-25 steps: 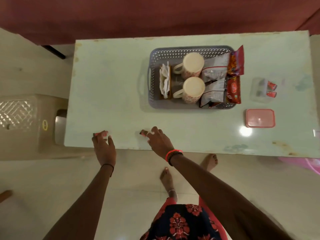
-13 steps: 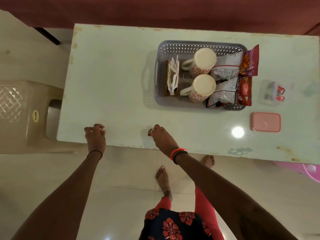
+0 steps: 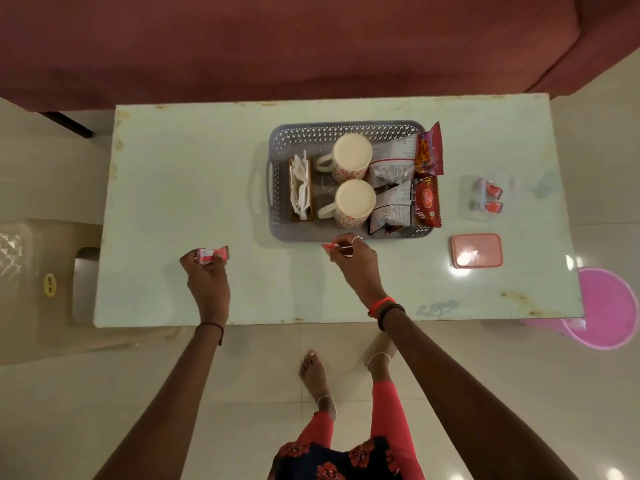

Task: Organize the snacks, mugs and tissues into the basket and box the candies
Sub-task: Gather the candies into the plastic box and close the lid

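Head view: your left hand (image 3: 207, 278) pinches a small red wrapped candy (image 3: 212, 255); your right hand (image 3: 353, 259) grips another red candy (image 3: 329, 245) beside the grey plastic lattice basket (image 3: 346, 133).

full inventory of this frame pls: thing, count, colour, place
table: 1, pale green, centre
basket: 1, grey, on table
mugs: 2, cream with red print, in basket
tissues: 1 bunch, white, in brown holder, basket's left end
snack packets: 4, two silver, two red, basket's right end
clear box: 1, right of basket
candies in box: 2, red
lid: 1, pink, near the box
chair: 1, beige, left
stool: 1, pink, right
left hand: holds red candy
right hand: pinches red candy
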Action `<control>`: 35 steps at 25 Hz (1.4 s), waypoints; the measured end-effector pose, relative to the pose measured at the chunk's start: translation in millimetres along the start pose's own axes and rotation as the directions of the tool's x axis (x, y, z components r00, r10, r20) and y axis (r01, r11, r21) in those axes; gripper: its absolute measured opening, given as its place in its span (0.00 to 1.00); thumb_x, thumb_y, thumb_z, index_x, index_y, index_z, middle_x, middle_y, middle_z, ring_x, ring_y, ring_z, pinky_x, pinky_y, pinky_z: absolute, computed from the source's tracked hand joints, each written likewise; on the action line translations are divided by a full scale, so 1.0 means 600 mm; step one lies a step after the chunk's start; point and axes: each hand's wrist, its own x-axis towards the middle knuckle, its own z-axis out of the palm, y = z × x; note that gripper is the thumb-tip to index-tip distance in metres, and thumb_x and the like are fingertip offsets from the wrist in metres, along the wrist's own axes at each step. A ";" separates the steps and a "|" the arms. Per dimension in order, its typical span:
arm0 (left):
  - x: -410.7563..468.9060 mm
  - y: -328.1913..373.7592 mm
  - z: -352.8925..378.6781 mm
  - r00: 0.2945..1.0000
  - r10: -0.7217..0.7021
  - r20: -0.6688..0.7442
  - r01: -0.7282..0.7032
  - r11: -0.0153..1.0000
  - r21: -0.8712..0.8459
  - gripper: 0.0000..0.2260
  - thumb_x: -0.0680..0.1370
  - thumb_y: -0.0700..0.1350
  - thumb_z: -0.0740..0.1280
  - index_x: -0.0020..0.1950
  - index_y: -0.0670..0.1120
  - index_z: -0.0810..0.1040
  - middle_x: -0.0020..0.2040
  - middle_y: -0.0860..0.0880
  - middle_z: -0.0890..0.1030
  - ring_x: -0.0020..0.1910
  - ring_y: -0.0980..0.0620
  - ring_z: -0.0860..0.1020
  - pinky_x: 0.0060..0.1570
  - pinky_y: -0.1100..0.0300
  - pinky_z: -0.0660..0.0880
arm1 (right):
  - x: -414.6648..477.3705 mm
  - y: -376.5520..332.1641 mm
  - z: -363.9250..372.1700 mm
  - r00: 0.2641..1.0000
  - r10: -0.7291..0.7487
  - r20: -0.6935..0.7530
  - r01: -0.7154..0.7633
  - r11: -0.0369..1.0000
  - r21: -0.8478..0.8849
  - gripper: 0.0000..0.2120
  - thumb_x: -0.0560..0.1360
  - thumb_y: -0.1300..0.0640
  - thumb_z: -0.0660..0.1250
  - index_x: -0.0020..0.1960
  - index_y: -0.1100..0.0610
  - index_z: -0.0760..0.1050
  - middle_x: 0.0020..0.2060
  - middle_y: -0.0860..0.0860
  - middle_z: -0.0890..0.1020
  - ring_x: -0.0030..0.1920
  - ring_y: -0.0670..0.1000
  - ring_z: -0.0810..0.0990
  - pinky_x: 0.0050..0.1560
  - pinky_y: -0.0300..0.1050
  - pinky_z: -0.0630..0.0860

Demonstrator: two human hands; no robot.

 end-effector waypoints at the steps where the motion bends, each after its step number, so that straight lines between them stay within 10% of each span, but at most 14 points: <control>1: -0.018 0.021 0.016 1.000 0.016 0.014 -0.016 1.000 -0.015 0.12 0.76 0.38 0.63 0.59 0.38 0.68 0.53 0.39 0.79 0.50 0.42 0.78 0.45 0.63 0.69 | 0.006 -0.007 -0.023 0.999 -0.008 -0.039 0.008 1.000 -0.011 0.06 0.74 0.61 0.68 0.50 0.61 0.78 0.43 0.56 0.84 0.44 0.51 0.83 0.43 0.33 0.75; 6: -0.118 0.122 0.111 0.977 0.119 0.179 -0.100 0.988 -0.115 0.08 0.79 0.39 0.60 0.57 0.39 0.68 0.48 0.46 0.77 0.44 0.46 0.79 0.44 0.57 0.73 | 0.034 -0.019 -0.156 0.976 -0.010 -0.219 0.014 1.000 0.020 0.08 0.74 0.56 0.69 0.51 0.58 0.80 0.42 0.49 0.83 0.41 0.42 0.80 0.42 0.26 0.73; 13: -0.221 0.242 0.261 0.828 0.290 0.479 -0.209 0.954 -0.217 0.08 0.80 0.43 0.61 0.58 0.43 0.70 0.53 0.44 0.79 0.51 0.48 0.79 0.50 0.55 0.76 | 0.102 0.040 -0.361 0.854 0.243 -0.460 -0.117 0.951 0.287 0.04 0.74 0.64 0.68 0.49 0.63 0.77 0.42 0.59 0.84 0.40 0.55 0.83 0.51 0.53 0.81; 17: -0.258 0.300 0.356 0.762 0.327 0.559 -0.257 0.945 -0.202 0.10 0.80 0.44 0.61 0.61 0.44 0.70 0.50 0.48 0.80 0.47 0.54 0.80 0.46 0.68 0.76 | 0.150 0.081 -0.444 0.792 0.227 -0.567 -0.217 0.972 0.086 0.06 0.73 0.56 0.69 0.45 0.58 0.79 0.45 0.55 0.84 0.42 0.51 0.79 0.40 0.26 0.70; 24: -0.291 0.369 0.514 0.651 0.416 0.635 -0.371 0.904 -0.212 0.03 0.79 0.43 0.63 0.53 0.47 0.74 0.50 0.52 0.76 0.37 0.55 0.80 0.38 0.65 0.75 | 0.211 0.130 -0.497 0.875 0.224 -0.430 -0.305 0.944 -0.127 0.09 0.75 0.57 0.66 0.51 0.59 0.82 0.48 0.56 0.82 0.51 0.56 0.80 0.49 0.47 0.75; 35: -0.300 0.416 0.683 0.505 0.219 0.835 -0.551 0.826 0.117 0.11 0.77 0.49 0.66 0.56 0.44 0.76 0.54 0.46 0.81 0.52 0.47 0.79 0.46 0.57 0.73 | 0.171 0.155 -0.520 0.901 0.167 -0.401 -0.201 0.979 -0.043 0.07 0.77 0.56 0.65 0.53 0.53 0.78 0.46 0.50 0.82 0.44 0.47 0.79 0.42 0.36 0.73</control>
